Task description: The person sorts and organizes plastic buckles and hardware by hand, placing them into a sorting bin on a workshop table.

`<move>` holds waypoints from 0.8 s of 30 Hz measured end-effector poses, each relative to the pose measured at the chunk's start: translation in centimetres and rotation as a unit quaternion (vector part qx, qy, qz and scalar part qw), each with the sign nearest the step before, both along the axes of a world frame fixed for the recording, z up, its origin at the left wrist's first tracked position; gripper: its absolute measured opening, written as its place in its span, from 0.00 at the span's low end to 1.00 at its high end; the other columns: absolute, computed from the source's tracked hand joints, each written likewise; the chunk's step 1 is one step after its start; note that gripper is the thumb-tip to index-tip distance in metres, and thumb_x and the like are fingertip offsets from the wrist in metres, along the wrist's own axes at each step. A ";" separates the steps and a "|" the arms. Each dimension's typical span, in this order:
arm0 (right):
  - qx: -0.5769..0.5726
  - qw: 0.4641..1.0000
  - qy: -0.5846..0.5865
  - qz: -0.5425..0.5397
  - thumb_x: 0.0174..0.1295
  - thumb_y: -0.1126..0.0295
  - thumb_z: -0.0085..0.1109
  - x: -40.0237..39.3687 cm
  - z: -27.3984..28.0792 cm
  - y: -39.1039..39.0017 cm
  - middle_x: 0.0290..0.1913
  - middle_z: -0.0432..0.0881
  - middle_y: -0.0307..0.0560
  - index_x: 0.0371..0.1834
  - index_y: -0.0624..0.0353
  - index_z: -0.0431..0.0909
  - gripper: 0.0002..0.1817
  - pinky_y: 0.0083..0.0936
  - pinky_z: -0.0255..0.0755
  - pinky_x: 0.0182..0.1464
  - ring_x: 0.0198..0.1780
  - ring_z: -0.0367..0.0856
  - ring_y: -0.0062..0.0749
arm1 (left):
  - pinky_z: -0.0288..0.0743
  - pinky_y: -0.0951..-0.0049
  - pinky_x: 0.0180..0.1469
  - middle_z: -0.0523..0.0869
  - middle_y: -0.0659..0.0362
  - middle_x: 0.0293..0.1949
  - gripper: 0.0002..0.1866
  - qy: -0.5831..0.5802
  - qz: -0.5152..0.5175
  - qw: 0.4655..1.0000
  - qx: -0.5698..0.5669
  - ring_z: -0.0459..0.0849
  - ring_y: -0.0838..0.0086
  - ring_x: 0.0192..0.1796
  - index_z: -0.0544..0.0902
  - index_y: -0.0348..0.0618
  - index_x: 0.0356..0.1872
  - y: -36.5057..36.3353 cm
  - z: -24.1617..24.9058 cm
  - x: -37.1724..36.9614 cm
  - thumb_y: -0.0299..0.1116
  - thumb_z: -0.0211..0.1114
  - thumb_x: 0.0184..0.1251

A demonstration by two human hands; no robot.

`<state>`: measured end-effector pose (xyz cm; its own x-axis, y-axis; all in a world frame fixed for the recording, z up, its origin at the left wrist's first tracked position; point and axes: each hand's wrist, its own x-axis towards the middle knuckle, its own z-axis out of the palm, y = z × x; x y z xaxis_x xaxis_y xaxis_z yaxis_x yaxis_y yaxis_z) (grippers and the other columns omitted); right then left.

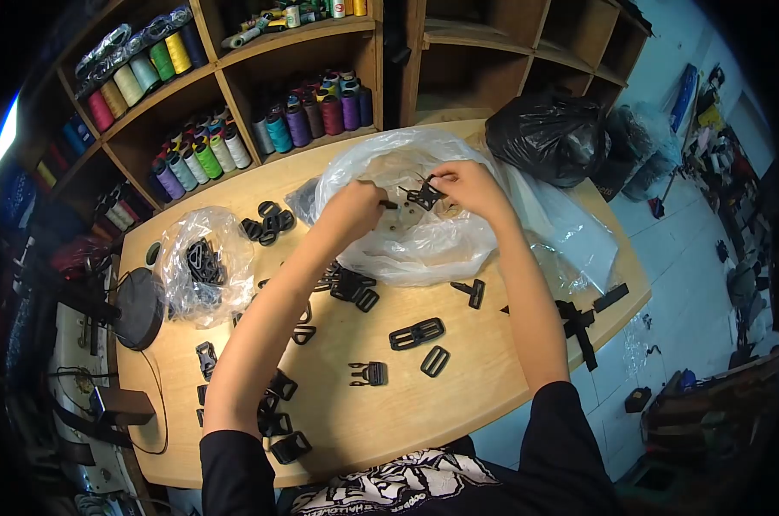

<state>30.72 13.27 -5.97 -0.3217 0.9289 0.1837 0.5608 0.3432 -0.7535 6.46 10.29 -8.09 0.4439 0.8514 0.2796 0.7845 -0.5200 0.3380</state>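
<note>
- Head view shows a person at a wooden surface (458, 404), both arms stretched forward over a big clear plastic bag (424, 245).
- Right hand (469, 185) has its fingers pinched on a black plastic buckle (424, 196), held just above the open bag.
- Left hand (355, 211) is close beside it, fingers closed on a small black piece (389, 205) that almost touches the buckle.
- Near the bag, on the surface, lie many loose black parts: a ladder-shaped slider (416, 334), a small ring slider (435, 361) and a side-release clip (370, 373).
- A second, smaller clear bag (202, 267) with black rings inside stands to the left, well apart from the hands.
- Behind the surface, wooden shelves hold rows of coloured thread spools (312, 120).
- A black garbage bag (544, 133) sits at the far right corner.
</note>
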 end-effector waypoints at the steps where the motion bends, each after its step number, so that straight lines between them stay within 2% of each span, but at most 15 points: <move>1: -0.066 0.995 0.068 0.008 0.62 0.69 0.64 0.4 0.0 0.3 0.38 0.88 0.50 0.50 0.64 0.83 0.15 0.25 0.79 0.38 0.35 0.86 0.28 | 0.81 0.60 0.45 0.88 0.47 0.37 0.13 -0.001 0.001 1.000 0.000 0.87 0.52 0.38 0.87 0.39 0.42 -0.2 0.5 -0.1 0.29 0.64 0.56; 2: -0.067 0.995 0.066 0.011 0.62 0.69 0.64 0.9 0.0 0.5 0.38 0.88 0.50 0.50 0.64 0.83 0.15 0.25 0.79 0.38 0.35 0.86 0.28 | 0.81 0.61 0.42 0.88 0.46 0.34 0.10 -0.052 0.007 0.999 -0.008 0.88 0.54 0.36 0.86 0.36 0.39 -0.3 1.1 -0.5 0.29 0.64 0.58; 3: -0.071 0.990 0.117 0.024 0.63 0.70 0.63 1.1 0.3 0.5 0.39 0.87 0.49 0.52 0.66 0.82 0.15 0.23 0.80 0.37 0.36 0.85 0.27 | 0.81 0.61 0.39 0.88 0.46 0.30 0.10 -0.103 0.014 0.995 -0.016 0.88 0.57 0.33 0.86 0.32 0.35 -0.9 2.4 -0.8 0.30 0.64 0.60; 4: -0.078 0.982 0.166 0.037 0.65 0.71 0.61 1.0 0.9 0.1 0.40 0.87 0.48 0.53 0.67 0.81 0.16 0.20 0.80 0.36 0.36 0.85 0.25 | 0.81 0.61 0.39 0.88 0.46 0.30 0.10 -0.104 0.020 0.994 -0.018 0.88 0.57 0.33 0.86 0.32 0.35 -1.5 3.7 -1.0 0.30 0.64 0.60; 6: -0.119 0.975 0.182 0.046 0.66 0.73 0.60 1.3 2.2 -0.6 0.43 0.84 0.48 0.55 0.69 0.78 0.16 0.19 0.82 0.39 0.39 0.84 0.25 | 0.79 0.68 0.35 0.87 0.49 0.27 0.09 -0.226 0.062 0.964 -0.127 0.88 0.65 0.28 0.85 0.32 0.35 -2.6 5.8 -1.4 0.30 0.66 0.60; 8: -0.125 0.959 0.241 0.076 0.66 0.74 0.59 1.3 2.5 -0.9 0.44 0.83 0.49 0.56 0.69 0.77 0.16 0.20 0.83 0.42 0.42 0.84 0.26 | 0.78 0.71 0.32 0.86 0.53 0.26 0.09 -0.265 0.053 0.959 -0.083 0.87 0.71 0.27 0.85 0.32 0.36 -3.3 6.2 -2.6 0.28 0.67 0.60; 9: -0.136 0.957 0.239 0.087 0.66 0.74 0.59 0.9 3.0 -1.4 0.44 0.83 0.49 0.56 0.69 0.77 0.16 0.20 0.83 0.42 0.42 0.84 0.26 | 0.77 0.77 0.31 0.87 0.59 0.29 0.11 -0.249 0.051 0.964 -0.075 0.84 0.79 0.29 0.83 0.30 0.43 -4.4 7.4 -3.3 0.26 0.67 0.62; 10: -0.153 0.952 0.248 0.090 0.65 0.75 0.60 0.5 3.6 -2.2 0.45 0.83 0.49 0.56 0.68 0.77 0.17 0.20 0.83 0.44 0.42 0.84 0.26 | 0.77 0.78 0.33 0.86 0.61 0.30 0.13 -0.266 0.036 0.963 -0.029 0.83 0.82 0.30 0.83 0.30 0.45 -4.9 7.4 -4.5 0.26 0.68 0.61; 12: -0.183 0.944 0.253 0.105 0.65 0.75 0.60 -1.3 4.7 -4.0 0.46 0.82 0.49 0.56 0.68 0.77 0.17 0.20 0.83 0.45 0.43 0.84 0.26 | 0.78 0.80 0.37 0.85 0.62 0.33 0.14 -0.258 0.096 0.961 -0.038 0.83 0.84 0.34 0.83 0.31 0.47 -9.3 11.1 -5.7 0.25 0.69 0.61; 14: -0.201 0.943 0.208 0.164 0.62 0.76 0.62 -3.1 5.3 -6.5 0.46 0.83 0.48 0.54 0.67 0.78 0.17 0.21 0.83 0.45 0.42 0.84 0.26 | 0.78 0.81 0.41 0.85 0.63 0.34 0.15 -0.305 0.109 0.945 -0.040 0.83 0.85 0.38 0.83 0.32 0.49 -11.5 11.9 -8.1 0.25 0.70 0.61; 15: -0.210 0.936 0.200 0.202 0.60 0.75 0.64 -4.5 5.2 -8.1 0.44 0.85 0.47 0.53 0.67 0.80 0.17 0.22 0.82 0.45 0.42 0.84 0.26 | 0.78 0.83 0.44 0.85 0.64 0.35 0.15 -0.277 0.119 0.953 -0.030 0.84 0.85 0.40 0.83 0.33 0.50 -13.2 13.0 -9.0 0.25 0.70 0.62; 17: -0.187 0.947 0.085 0.245 0.60 0.75 0.65 -8.2 5.6 -11.6 0.42 0.86 0.46 0.52 0.67 0.81 0.16 0.22 0.80 0.45 0.42 0.84 0.25 | 0.78 0.83 0.43 0.86 0.63 0.36 0.15 -0.307 0.121 0.944 0.001 0.84 0.85 0.40 0.83 0.32 0.50 -15.2 12.6 -11.4 0.23 0.70 0.63; 19: -0.241 0.912 0.093 0.319 0.59 0.75 0.67 -11.9 4.9 -14.6 0.39 0.86 0.45 0.50 0.66 0.82 0.15 0.18 0.76 0.39 0.36 0.83 0.22 | 0.78 0.82 0.41 0.87 0.62 0.35 0.16 -0.343 0.136 0.929 -0.006 0.83 0.84 0.37 0.82 0.30 0.51 -17.3 12.4 -13.0 0.23 0.70 0.63; 22: -0.285 0.881 0.063 0.372 0.58 0.74 0.69 -17.1 4.0 -18.2 0.39 0.87 0.47 0.51 0.69 0.81 0.18 0.19 0.78 0.40 0.36 0.83 0.22 | 0.79 0.80 0.40 0.88 0.60 0.35 0.17 -0.330 0.148 0.930 -0.060 0.84 0.83 0.37 0.82 0.30 0.52 -19.5 11.7 -15.0 0.24 0.71 0.63; 24: -0.264 0.865 0.044 0.425 0.58 0.73 0.69 -20.1 2.9 -19.5 0.43 0.87 0.51 0.52 0.69 0.81 0.19 0.23 0.80 0.43 0.37 0.85 0.26 | 0.81 0.79 0.41 0.88 0.57 0.37 0.18 -0.377 0.132 0.913 -0.087 0.86 0.80 0.38 0.81 0.29 0.53 -20.7 11.0 -15.2 0.25 0.71 0.63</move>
<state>10.61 -6.22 -3.11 -0.9356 0.3258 -0.1357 0.2081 0.1986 -0.9577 -8.75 -10.44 2.88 -0.0456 0.9616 0.2707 0.3850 -0.2331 0.8930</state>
